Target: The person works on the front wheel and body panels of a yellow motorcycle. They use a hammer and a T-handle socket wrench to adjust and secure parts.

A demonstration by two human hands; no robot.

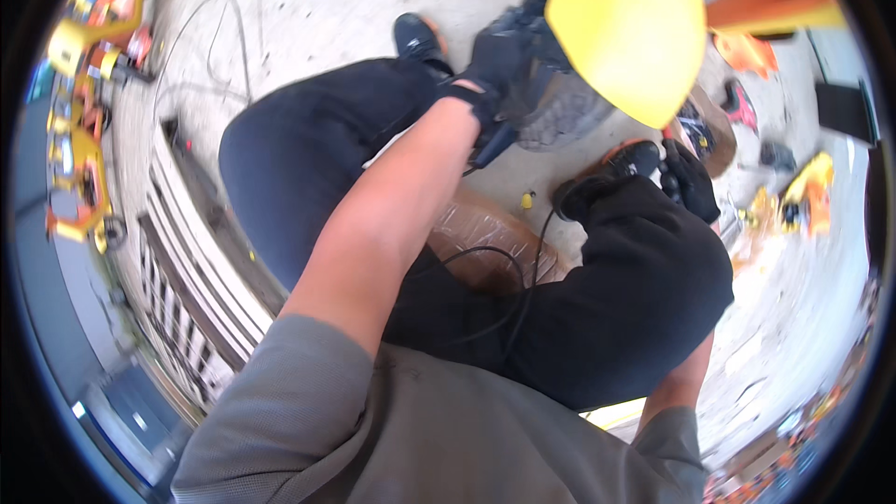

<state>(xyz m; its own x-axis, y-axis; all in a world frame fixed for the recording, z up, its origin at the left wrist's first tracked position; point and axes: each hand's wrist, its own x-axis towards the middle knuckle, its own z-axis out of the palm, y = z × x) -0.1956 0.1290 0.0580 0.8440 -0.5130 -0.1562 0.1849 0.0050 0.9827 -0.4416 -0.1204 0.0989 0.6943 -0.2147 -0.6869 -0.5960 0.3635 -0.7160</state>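
Observation:
My left hand (pixel 499 65), in a black glove, curls against dark parts beside a treaded black tyre (pixel 565 112). Blur and the glove hide what its fingers hold; a dark blue-black piece (pixel 495 145) juts out below the wrist. Above the tyre, a large smooth yellow panel (pixel 635 33) covers part of the machine. My right hand (pixel 689 179), gloved in black too, is closed beyond my right knee. A slim tool with a red end (pixel 666 134) sticks up from its fingers, just below the panel's lower tip; the rest of it is hidden.
Between my legs lies a brown box wrapped in clear plastic (pixel 481 229), with a black cable (pixel 534 271) looping over it. Slatted white boards (pixel 201 243) stand at left. Orange-yellow machines (pixel 79 140) line the far left. A pink-and-black tool (pixel 740 105) lies at right.

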